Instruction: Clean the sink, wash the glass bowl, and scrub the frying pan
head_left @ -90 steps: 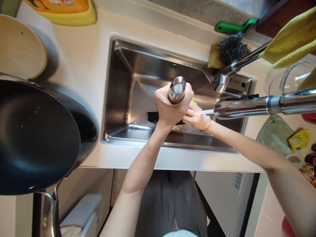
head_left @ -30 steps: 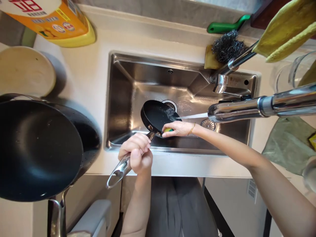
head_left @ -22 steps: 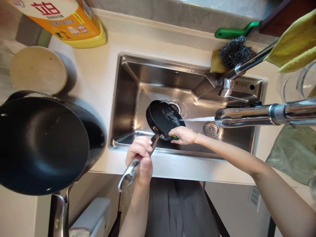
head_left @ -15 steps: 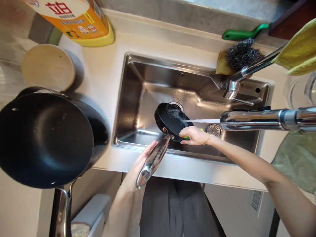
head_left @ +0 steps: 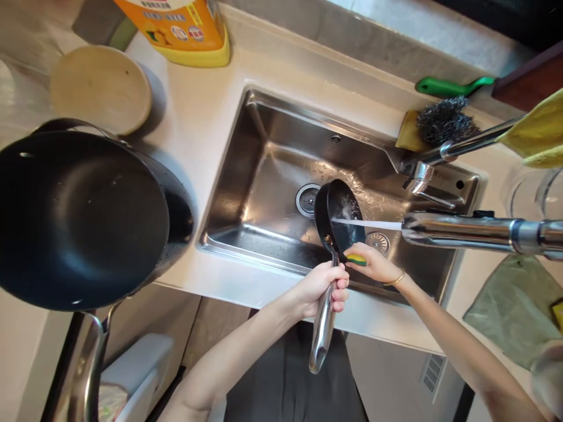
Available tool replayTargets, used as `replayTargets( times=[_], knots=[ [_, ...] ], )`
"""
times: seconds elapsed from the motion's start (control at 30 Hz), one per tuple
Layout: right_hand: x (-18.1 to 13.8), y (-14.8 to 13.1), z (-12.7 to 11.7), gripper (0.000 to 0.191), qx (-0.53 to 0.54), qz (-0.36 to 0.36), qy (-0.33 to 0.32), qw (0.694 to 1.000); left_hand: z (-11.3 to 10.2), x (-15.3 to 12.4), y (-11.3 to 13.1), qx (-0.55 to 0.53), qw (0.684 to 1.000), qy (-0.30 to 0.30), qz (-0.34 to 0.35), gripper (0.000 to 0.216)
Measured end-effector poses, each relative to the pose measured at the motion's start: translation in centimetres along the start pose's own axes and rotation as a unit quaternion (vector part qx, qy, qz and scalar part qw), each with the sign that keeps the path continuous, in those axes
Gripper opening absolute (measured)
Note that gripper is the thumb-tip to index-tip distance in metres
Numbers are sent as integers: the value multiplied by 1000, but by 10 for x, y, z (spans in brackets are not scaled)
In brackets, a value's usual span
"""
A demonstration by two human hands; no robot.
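Observation:
A small black frying pan (head_left: 323, 214) is tilted on its side over the steel sink (head_left: 272, 193). My left hand (head_left: 325, 287) is wrapped around its metal handle, which points toward my body. Pinched in my right hand (head_left: 373, 264) is a yellow and green sponge (head_left: 356, 259), held at the pan's near right rim. Water streams sideways from the chrome faucet (head_left: 457, 230) and splashes into the pan. The sink's drain strainer (head_left: 308, 200) shows just left of the pan.
A large black pot (head_left: 83, 217) stands on the left counter, beside a round wooden board (head_left: 101, 88) and an orange detergent bottle (head_left: 189, 35). Behind the faucet lie a steel wool scrubber (head_left: 446, 120) and a green-handled tool (head_left: 453, 87). A greyish-green cloth (head_left: 512, 308) lies at right.
My left hand has closed around the handle, where before its fingers were extended beside it. The pan has shifted right and tipped more steeply, uncovering the drain. The camera view has turned slightly.

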State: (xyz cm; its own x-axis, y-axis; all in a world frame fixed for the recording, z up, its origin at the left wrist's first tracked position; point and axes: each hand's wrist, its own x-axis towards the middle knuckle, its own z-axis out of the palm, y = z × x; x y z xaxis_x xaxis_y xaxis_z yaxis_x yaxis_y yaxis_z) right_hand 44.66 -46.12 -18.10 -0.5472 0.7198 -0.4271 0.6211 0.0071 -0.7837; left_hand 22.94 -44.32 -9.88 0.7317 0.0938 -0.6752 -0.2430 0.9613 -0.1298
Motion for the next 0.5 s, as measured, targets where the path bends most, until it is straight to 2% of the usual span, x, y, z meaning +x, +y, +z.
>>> replayTargets(
  times=[0.1, 0.17, 0.2, 0.27, 0.37, 0.43, 0.5],
  knots=[
    [-4, 8, -16, 33, 172, 112, 39, 978, 0, 4, -8, 152, 988, 23, 5, 31],
    [0, 12, -25, 40, 264, 167, 148, 938, -3, 9, -13, 244, 968, 49, 18, 39],
    [3, 14, -28, 41, 309, 180, 214, 909, -4, 11, -15, 277, 958, 65, 28, 40],
    [11, 15, -33, 36, 409, 184, 312, 837, -7, 16, -17, 328, 939, 98, 41, 36],
    [19, 11, -36, 23, 545, 166, 367, 735, -11, 22, -18, 377, 918, 120, 32, 25],
    [21, 2, -37, 17, 582, 139, 403, 692, -14, 23, -16, 392, 912, 121, 23, 21],
    [21, -12, -36, 17, 570, 105, 459, 674, -17, 21, -14, 405, 906, 119, 21, 19]
  ],
)
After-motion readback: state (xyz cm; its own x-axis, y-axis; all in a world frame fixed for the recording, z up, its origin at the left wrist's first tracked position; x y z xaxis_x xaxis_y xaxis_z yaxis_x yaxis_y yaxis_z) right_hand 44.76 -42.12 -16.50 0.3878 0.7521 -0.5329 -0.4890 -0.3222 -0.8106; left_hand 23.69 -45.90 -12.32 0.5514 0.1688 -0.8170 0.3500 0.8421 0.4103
